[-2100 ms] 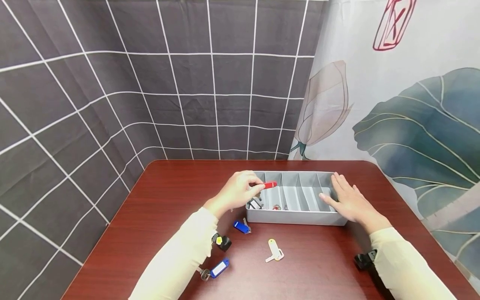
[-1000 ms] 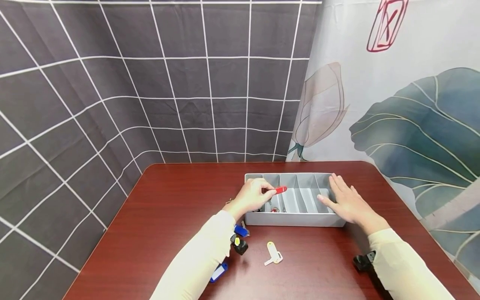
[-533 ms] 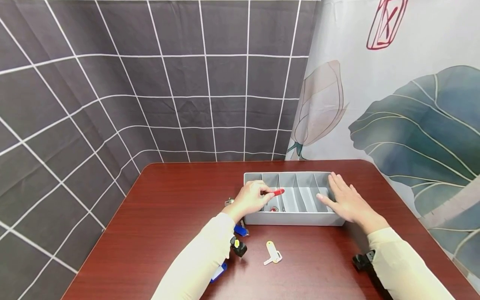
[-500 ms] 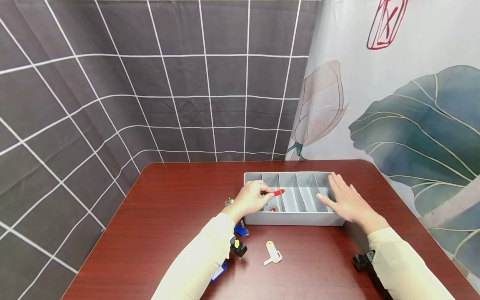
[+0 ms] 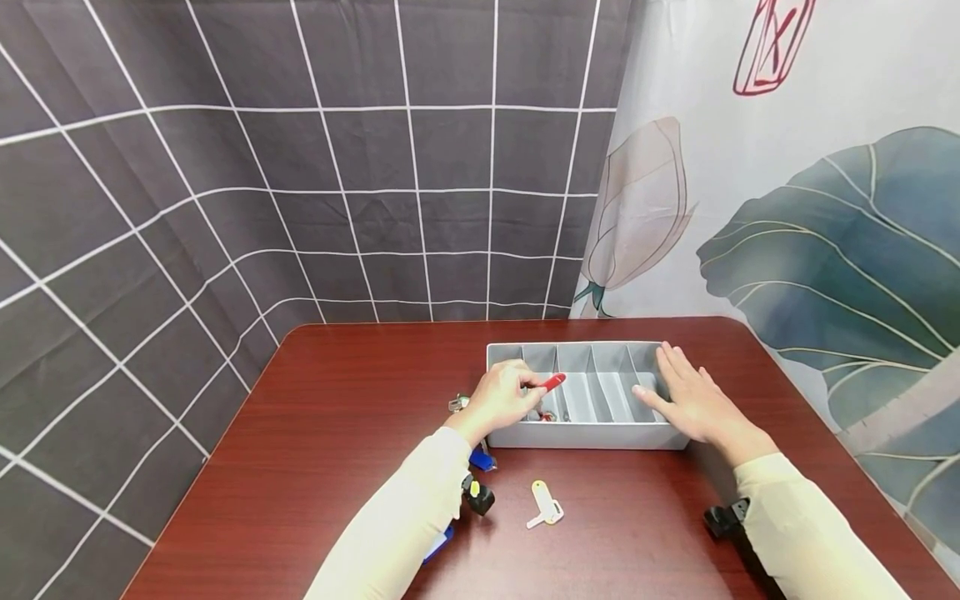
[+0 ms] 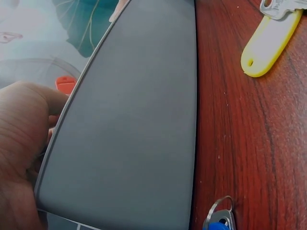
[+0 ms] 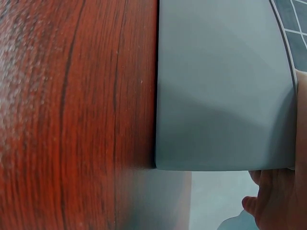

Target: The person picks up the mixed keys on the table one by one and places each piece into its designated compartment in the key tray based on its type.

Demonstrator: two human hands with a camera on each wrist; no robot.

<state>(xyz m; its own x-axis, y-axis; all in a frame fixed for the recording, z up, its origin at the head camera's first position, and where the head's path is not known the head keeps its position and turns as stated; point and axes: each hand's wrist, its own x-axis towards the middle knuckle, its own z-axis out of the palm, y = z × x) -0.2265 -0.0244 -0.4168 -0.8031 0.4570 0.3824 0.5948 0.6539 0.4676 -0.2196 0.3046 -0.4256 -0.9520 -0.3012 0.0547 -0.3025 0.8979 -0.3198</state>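
Pinching red tag (image 5: 555,382): left grip (image 5: 499,397) | over: grey tray (image 5: 585,436) | right grip (image 5: 696,403) (fingers straight): at tray's right end

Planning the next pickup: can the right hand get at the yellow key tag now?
Probably yes: the right hand rests against the tray, fingers straight, with nothing visible between tray and tag.

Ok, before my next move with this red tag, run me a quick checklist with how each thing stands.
1. Red tag held in the left hand: ok.
2. Right hand at the right end of the gray tray: ok.
3. Gray tray standing flat on the table: ok.
4. All loose tags off the table: not ok; a yellow tag and two blue tags lie there.
5. Contents of the leftmost compartment: cannot tell; the left hand hides much of it.
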